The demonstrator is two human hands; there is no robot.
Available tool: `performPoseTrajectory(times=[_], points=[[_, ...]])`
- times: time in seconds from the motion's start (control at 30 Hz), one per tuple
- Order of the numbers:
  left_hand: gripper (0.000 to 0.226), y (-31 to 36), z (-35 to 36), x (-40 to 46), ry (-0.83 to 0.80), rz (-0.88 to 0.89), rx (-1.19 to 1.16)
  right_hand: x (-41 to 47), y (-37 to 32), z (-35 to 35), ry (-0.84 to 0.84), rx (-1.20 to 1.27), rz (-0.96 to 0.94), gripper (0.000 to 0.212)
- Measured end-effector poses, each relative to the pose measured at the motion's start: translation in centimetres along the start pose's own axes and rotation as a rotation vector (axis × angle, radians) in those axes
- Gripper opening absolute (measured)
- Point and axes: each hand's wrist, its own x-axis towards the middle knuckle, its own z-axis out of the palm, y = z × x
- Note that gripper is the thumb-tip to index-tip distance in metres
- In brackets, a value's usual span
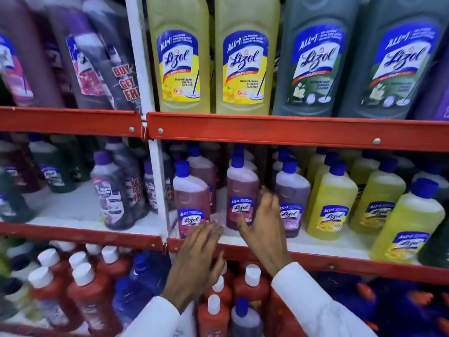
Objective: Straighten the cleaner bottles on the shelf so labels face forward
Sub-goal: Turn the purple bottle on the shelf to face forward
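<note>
On the middle shelf (315, 242) stand small cleaner bottles with blue caps. A reddish bottle (192, 198) stands at the left, a second reddish bottle (241, 190) in the middle and a purple bottle (292, 190) to its right; all three labels face forward. My left hand (196, 256) is open, its fingertips just below the left reddish bottle's label. My right hand (263, 222) is open in front of the gap between the middle bottle and the purple one, hiding part of both. Neither hand grips anything.
Yellow bottles (330, 203) fill the right of the middle shelf, one (408, 227) tilted at the front. Large yellow (179, 57) and dark green bottles (313, 59) stand on the top shelf. White-capped red bottles (87, 288) crowd the bottom shelf. A white upright post (145, 69) divides the bays.
</note>
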Motion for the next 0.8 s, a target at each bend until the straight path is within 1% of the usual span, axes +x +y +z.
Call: performPoseTrajectory(times=[0.1,0.13,0.2,0.27,0.33,0.43,0.57,0.67,0.73,0.8], points=[[0.053,-0.6,1.5,-1.0,-0.054,-0.027,-0.055,0.2,-0.3,2.6,0.038,0.006,0.172,0.099],[0.052,-0.6,1.7,-1.4,-0.108,-0.060,-0.091,0.2,-0.8,3.3,0.038,0.012,0.232,0.102],[0.054,-1.0,2.4,-1.9,-0.122,-0.070,-0.146,0.9,-1.1,4.7,0.055,0.046,0.321,0.107],[0.060,-1.3,2.7,-2.0,-0.095,-0.062,-0.179,1.5,-1.2,5.7,0.090,0.101,0.377,0.111],[0.064,-1.1,2.9,-2.1,-0.078,-0.081,-0.248,1.8,-1.1,6.6,0.139,0.157,0.409,0.109],[0.064,-0.8,2.9,-1.9,-0.047,-0.101,-0.309,2.3,-0.9,7.0,0.178,0.235,0.457,0.098],[0.064,-1.1,2.7,-1.6,-0.061,-0.128,-0.335,2.3,-0.5,6.7,0.151,0.261,0.491,0.090],[0.063,-1.0,2.6,-1.5,-0.031,-0.123,-0.374,1.6,-0.6,5.8,0.112,0.222,0.512,0.086],[0.062,-0.8,2.6,-1.4,-0.010,-0.131,-0.392,1.1,-0.5,5.3,0.083,0.182,0.522,0.086],[0.060,-0.6,2.7,-1.3,0.003,-0.151,-0.397,0.3,-0.5,4.9,0.067,0.161,0.509,0.091]])
